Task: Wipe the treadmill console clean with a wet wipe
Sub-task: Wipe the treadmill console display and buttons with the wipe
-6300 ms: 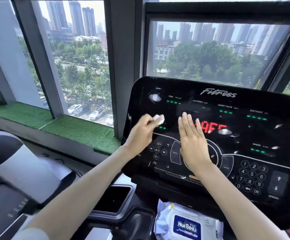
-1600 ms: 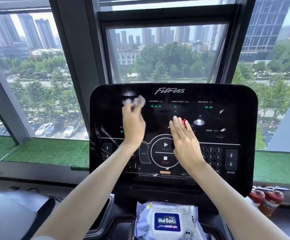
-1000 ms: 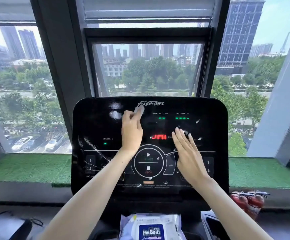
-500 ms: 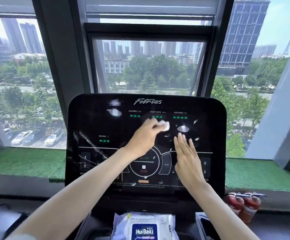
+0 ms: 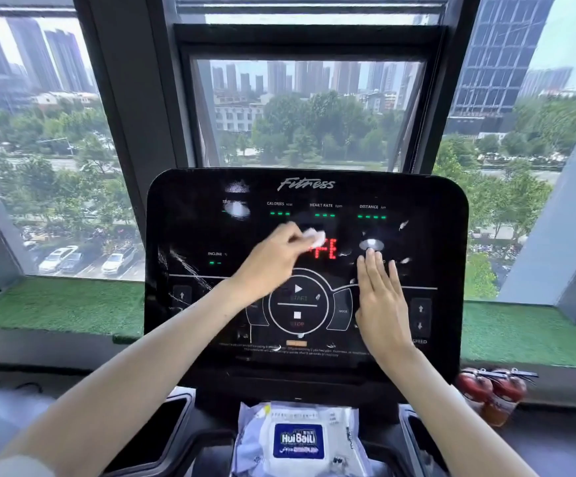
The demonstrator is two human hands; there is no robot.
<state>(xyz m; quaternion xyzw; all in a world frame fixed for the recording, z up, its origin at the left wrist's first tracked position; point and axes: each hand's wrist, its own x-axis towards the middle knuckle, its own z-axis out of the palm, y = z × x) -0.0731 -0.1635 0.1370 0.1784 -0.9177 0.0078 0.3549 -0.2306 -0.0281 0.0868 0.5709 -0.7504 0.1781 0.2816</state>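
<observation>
The glossy black treadmill console (image 5: 183, 228) stands upright in front of the window, with its face tilted toward the person.

1. Left hand (image 5: 268, 265): reaches in from 7 o'clock. Its fingers are curled and pinch a small crumpled white wet wipe (image 5: 315, 237) at the fingertips. The wipe is pressed against the panel just above the console's centre. It touches the left edge of the red LED readout (image 5: 328, 250) and partly covers it.
2. Right hand (image 5: 381, 306): enters from 5 o'clock and lies flat on the panel at 3 o'clock of the round start/stop dial (image 5: 297, 302). The fingers are straight and close together, point toward 12 o'clock and hold nothing. The fingertips end just below a bright glare spot (image 5: 371, 244).
3. Panel surface: pale smears and streaks show at 9 o'clock, near the incline indicator (image 5: 215, 254). A white blotch sits at 11 o'clock over the time label.

At 6 o'clock, below the console, a white soft pack of wipes with a blue label (image 5: 297, 439) lies in the centre tray. At 4 o'clock, on the floor past the console's edge, lie two red fire extinguishers (image 5: 487, 394). A strip of green artificial turf (image 5: 56, 304) covers the window ledge on both sides.
</observation>
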